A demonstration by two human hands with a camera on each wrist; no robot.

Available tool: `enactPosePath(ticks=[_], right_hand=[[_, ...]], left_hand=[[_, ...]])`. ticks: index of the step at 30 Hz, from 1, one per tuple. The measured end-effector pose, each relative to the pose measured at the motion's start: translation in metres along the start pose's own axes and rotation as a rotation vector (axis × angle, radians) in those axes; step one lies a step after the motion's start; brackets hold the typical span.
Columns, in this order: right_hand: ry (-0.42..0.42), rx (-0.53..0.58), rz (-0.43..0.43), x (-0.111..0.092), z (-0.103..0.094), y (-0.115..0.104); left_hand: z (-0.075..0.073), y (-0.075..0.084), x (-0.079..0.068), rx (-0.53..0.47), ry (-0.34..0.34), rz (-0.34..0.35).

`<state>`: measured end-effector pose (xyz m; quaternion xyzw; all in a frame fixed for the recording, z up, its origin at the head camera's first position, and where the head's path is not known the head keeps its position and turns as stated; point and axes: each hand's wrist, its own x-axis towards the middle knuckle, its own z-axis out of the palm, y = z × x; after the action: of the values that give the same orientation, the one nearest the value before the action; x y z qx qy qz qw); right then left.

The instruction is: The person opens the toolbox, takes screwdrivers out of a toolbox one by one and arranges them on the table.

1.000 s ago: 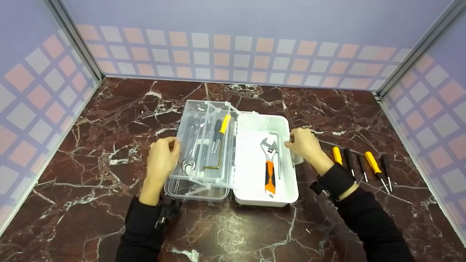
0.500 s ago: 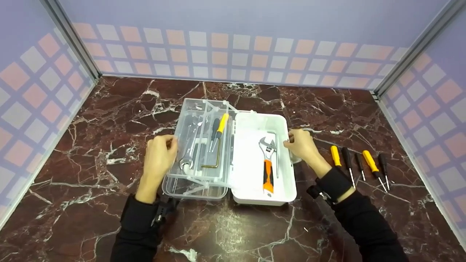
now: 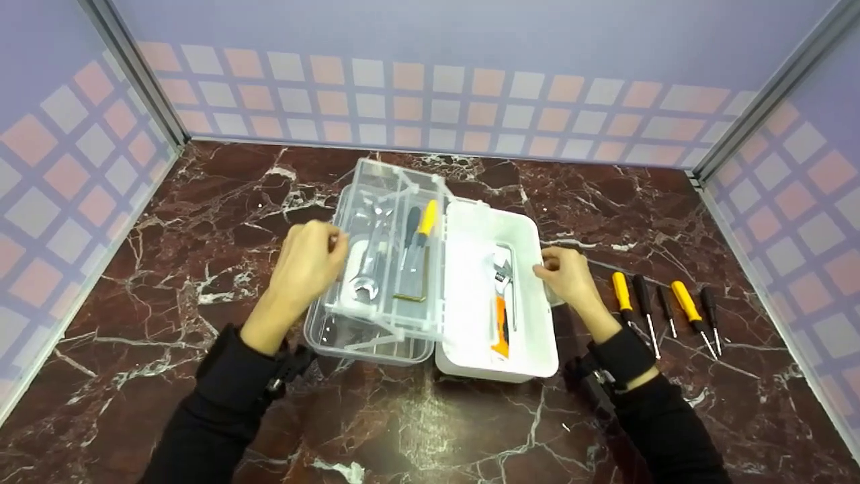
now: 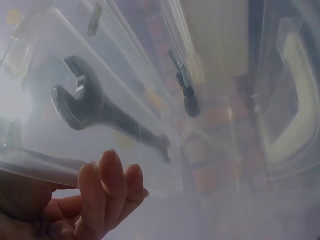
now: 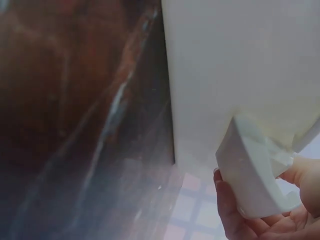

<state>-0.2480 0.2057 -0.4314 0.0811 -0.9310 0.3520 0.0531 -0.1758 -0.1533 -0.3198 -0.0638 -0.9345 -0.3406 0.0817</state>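
Observation:
My left hand (image 3: 309, 265) pinches the left edge of a clear tray (image 3: 379, 176), which is tilted up above the clear lid (image 3: 329, 341). Inside the tray lie a spanner (image 4: 90, 105), a yellow-handled screwdriver (image 3: 426, 218), a dark-handled screwdriver (image 3: 412, 225) and a brass hex key (image 3: 424, 279). The white toolbox (image 3: 497, 371) stands to the right, joined to the tray by hinged arms. In it are an orange-handled adjustable wrench (image 3: 502, 336) and a long hex key (image 3: 515, 296). On its right side, my right hand (image 3: 570, 275) grips a white latch (image 5: 250, 172).
Several screwdrivers with yellow or black handles (image 3: 682, 296) lie in a row on the marbled table (image 3: 168, 349), right of the toolbox. Tiled-pattern panels (image 3: 470, 101) enclose the back and both sides.
My left hand has moved up and right, lifting and tilting the tray's left side toward the toolbox. The tools in it shifted along. My right hand stays at the toolbox's side.

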Motion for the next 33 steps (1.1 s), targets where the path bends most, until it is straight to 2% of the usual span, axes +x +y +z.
enactPosePath(ticks=[4, 7, 11, 17, 25, 33], right_hand=[[0.005, 0.042, 0.018, -0.001, 0.0, 0.007], [0.001, 0.055, 0.026, -0.001, 0.0, 0.008], [-0.006, 0.048, 0.028, -0.001, 0.0, 0.006], [-0.008, 0.0, -0.016, 0.0, 0.0, -0.002], [0.014, -0.064, -0.061, 0.0, 0.002, -0.011], [0.024, -0.089, -0.046, -0.005, 0.005, -0.014]], left_hand=[[-0.006, 0.019, 0.005, 0.027, -0.01, 0.043], [-0.007, 0.023, 0.006, 0.037, -0.001, 0.058], [-0.005, 0.016, 0.005, 0.013, -0.01, 0.041], [0.004, -0.01, -0.003, -0.032, -0.01, -0.033], [0.022, -0.039, -0.012, -0.068, 0.127, -0.057], [0.039, -0.05, -0.018, -0.048, 0.287, -0.074]])
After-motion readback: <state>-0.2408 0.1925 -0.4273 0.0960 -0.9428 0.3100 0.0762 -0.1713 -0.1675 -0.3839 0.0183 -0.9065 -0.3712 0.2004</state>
